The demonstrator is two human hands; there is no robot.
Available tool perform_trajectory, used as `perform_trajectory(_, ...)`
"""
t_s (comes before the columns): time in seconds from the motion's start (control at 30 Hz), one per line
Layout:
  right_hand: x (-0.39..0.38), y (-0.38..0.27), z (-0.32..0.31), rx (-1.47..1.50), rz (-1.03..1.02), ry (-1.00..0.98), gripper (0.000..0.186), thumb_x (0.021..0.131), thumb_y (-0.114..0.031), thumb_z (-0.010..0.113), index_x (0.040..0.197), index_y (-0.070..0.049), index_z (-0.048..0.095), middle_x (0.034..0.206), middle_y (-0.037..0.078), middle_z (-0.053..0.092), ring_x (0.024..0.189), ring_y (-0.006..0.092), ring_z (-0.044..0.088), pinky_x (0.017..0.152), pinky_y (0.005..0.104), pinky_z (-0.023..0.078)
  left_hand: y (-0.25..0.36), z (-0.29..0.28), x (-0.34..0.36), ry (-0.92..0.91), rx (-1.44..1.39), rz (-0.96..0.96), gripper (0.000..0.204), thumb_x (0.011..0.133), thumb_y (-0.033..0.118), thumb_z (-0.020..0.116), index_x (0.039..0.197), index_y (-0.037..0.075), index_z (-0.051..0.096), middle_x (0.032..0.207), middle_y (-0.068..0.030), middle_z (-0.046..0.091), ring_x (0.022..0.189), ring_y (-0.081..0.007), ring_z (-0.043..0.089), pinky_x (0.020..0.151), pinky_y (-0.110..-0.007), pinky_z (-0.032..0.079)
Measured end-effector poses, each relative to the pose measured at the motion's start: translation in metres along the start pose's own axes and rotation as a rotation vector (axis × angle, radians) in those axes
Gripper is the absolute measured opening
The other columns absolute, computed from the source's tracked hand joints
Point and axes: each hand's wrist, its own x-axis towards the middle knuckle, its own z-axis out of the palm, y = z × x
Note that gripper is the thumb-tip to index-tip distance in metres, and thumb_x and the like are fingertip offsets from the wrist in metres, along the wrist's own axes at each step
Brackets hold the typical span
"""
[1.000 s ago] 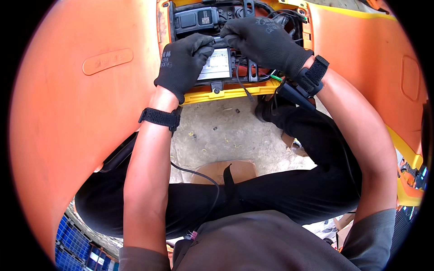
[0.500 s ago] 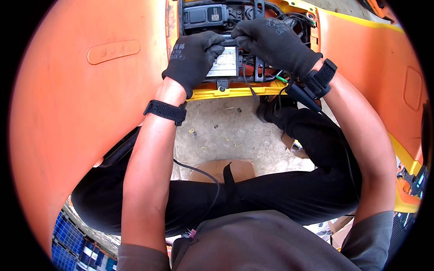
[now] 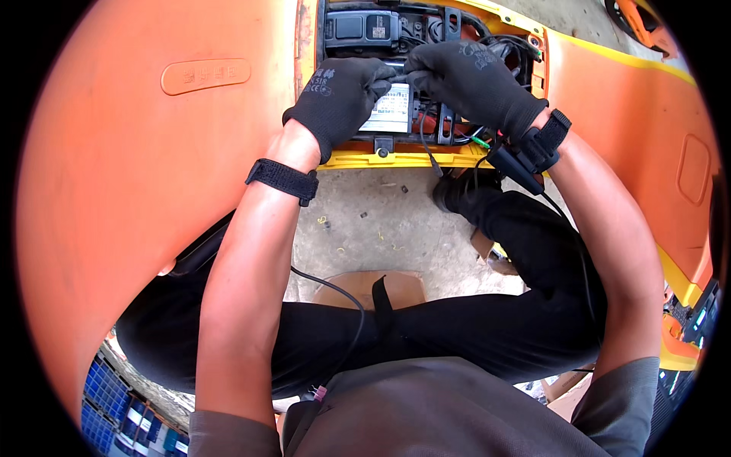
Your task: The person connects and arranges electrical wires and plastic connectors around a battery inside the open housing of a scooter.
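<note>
My left hand (image 3: 340, 100), in a black work glove, is closed with thumb and fingers pinched together. Right beside it, my right hand (image 3: 470, 82), gloved the same way, pinches from the other side. The fingertips nearly meet, and what they hold is mostly covered by the gloves. Just under them lies a silver box with a white label (image 3: 392, 109), set in an open bay of an orange body. Beside the box hangs a thin black cable with a connector end (image 3: 435, 164). A black boxy unit (image 3: 361, 29) sits in the bay beyond my hands.
Orange panels flank the bay, a large one (image 3: 145, 145) at left and another (image 3: 609, 107) at right. A yellow frame edge (image 3: 358, 160) runs along the near side. Cardboard (image 3: 346, 288) lies on the concrete floor (image 3: 365, 217) between my legs. Blue crates (image 3: 113, 388) stand at lower left.
The bay and both hands sit slightly farther right and lower in the picture. Both hands stay pinched close together; the dark bar-like piece visible between them earlier is now more covered.
</note>
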Motion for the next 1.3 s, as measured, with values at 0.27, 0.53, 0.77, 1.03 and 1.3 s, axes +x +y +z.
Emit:
perform_trajectory(0.27, 0.000, 0.003, 0.004, 0.019, 0.011, -0.038, 0.014, 0.094, -0.015, 0.059, 0.095, -0.001, 0.058, 0.083, 0.017, 0.061, 0.079, 0.0344, 0.060, 0.073, 0.0399, 0.049, 0.000, 0.002, 0.004, -0.004, 0.047, 0.002, 0.026, 0.088, 0.007, 0.065, 0.113, 0.003, 0.069, 0.102, -0.0215, 0.070, 0.093, -0.0391, 0.067, 0.081, -0.041, 0.054)
perform_trajectory(0.53, 0.001, 0.014, 0.007, 0.121, -0.034, -0.071, 0.014, 0.096, -0.013, 0.058, 0.102, -0.001, 0.059, 0.086, 0.015, 0.061, 0.079, 0.0297, 0.059, 0.076, 0.0375, 0.049, -0.002, 0.005, 0.006, 0.021, 0.023, 0.024, 0.018, 0.090, 0.011, 0.065, 0.104, 0.001, 0.069, 0.095, -0.0231, 0.069, 0.087, -0.0422, 0.065, 0.076, -0.045, 0.053)
perform_trajectory(0.77, 0.002, 0.015, 0.005, 0.163, -0.078, -0.024, 0.015, 0.094, -0.016, 0.060, 0.097, -0.002, 0.059, 0.086, 0.017, 0.062, 0.082, 0.0333, 0.060, 0.076, 0.0410, 0.048, -0.001, 0.000, 0.010, -0.039, 0.046, 0.016, 0.017, 0.091, 0.014, 0.065, 0.100, 0.000, 0.067, 0.090, -0.0242, 0.067, 0.085, -0.0445, 0.062, 0.073, -0.047, 0.051)
perform_trajectory(1.03, 0.006, 0.017, 0.009, 0.153, -0.124, -0.004, 0.012, 0.093, -0.014, 0.058, 0.092, -0.002, 0.058, 0.079, 0.017, 0.060, 0.075, 0.0344, 0.058, 0.075, 0.0417, 0.048, -0.003, 0.004, 0.006, 0.024, 0.037, 0.064, 0.015, 0.087, 0.008, 0.066, 0.099, 0.000, 0.068, 0.090, -0.0239, 0.067, 0.085, -0.0430, 0.064, 0.074, -0.047, 0.051)
perform_trajectory(1.3, 0.007, 0.012, 0.002, 0.208, -0.057, -0.101, 0.013, 0.095, -0.014, 0.055, 0.096, -0.001, 0.060, 0.082, 0.018, 0.061, 0.077, 0.0338, 0.058, 0.074, 0.0409, 0.049, -0.006, 0.009, 0.005, 0.065, 0.003, 0.066, 0.013, 0.088, 0.009, 0.064, 0.097, 0.000, 0.067, 0.090, -0.0234, 0.067, 0.085, -0.0430, 0.063, 0.074, -0.047, 0.051)
